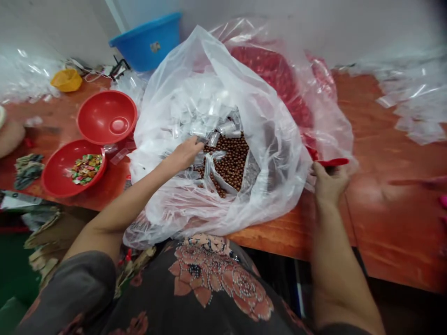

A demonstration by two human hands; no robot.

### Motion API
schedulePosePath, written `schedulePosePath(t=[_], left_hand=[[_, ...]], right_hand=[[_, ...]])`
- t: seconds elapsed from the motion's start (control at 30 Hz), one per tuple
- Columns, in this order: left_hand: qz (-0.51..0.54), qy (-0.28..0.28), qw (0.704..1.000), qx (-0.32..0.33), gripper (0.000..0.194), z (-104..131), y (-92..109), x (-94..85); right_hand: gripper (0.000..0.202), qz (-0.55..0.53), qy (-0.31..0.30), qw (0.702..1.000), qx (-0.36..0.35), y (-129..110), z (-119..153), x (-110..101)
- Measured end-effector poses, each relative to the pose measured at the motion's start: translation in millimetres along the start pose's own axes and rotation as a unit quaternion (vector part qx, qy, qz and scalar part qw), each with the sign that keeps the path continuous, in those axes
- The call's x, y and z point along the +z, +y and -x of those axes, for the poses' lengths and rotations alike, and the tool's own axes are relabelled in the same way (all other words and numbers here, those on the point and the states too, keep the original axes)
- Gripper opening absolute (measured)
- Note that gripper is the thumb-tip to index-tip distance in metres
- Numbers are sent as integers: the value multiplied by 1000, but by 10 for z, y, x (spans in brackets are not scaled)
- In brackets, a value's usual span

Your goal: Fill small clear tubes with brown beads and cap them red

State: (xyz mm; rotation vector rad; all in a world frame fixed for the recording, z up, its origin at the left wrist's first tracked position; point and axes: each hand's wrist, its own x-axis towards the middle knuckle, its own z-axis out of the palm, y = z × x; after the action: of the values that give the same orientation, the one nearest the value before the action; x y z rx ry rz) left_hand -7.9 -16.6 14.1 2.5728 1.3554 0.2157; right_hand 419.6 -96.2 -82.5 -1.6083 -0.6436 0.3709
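Note:
A large translucent plastic bag lies wide open on the table, with small clear packets and many brown beads or balls inside it. My left hand reaches into the bag at the edge of the packets, its fingers pinched together at a small clear packet beside the brown balls. To the right of the bag, my right hand is closed on a red plastic object, flat and elongated, whose full shape is partly hidden by the hand.
Left on the orange-red table are a red bowl, another with colourful wrapped pieces, and a yellow bowl. A blue tub and a bag of red items stand behind. Clear packets lie right.

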Motion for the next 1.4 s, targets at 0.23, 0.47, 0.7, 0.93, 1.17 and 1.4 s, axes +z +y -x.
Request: schedulePosePath(t=[0.23, 0.47, 0.7, 0.93, 1.17, 1.4], left_hand=[[276, 27, 954, -116, 36, 45, 572, 326], [254, 20, 943, -213, 22, -36, 728, 555], [437, -31, 854, -280, 25, -310, 791, 771], [590, -41, 746, -307, 22, -463, 841, 904], [667, -31, 680, -302, 34, -456, 870, 881], [732, -20, 641, -231, 44, -245, 867, 721]], right_hand=[[51, -245, -21, 969, 32, -473, 513, -90], [33, -297, -96, 939, 140, -858, 1112, -279], [24, -282, -179, 927, 169, -907, 1471, -369], [23, -270, -279, 894, 226, -911, 1631, -371], [29, -236, -303, 889, 249, -866, 1691, -200], [38, -211, -354, 891, 190, -911, 1640, 28]])
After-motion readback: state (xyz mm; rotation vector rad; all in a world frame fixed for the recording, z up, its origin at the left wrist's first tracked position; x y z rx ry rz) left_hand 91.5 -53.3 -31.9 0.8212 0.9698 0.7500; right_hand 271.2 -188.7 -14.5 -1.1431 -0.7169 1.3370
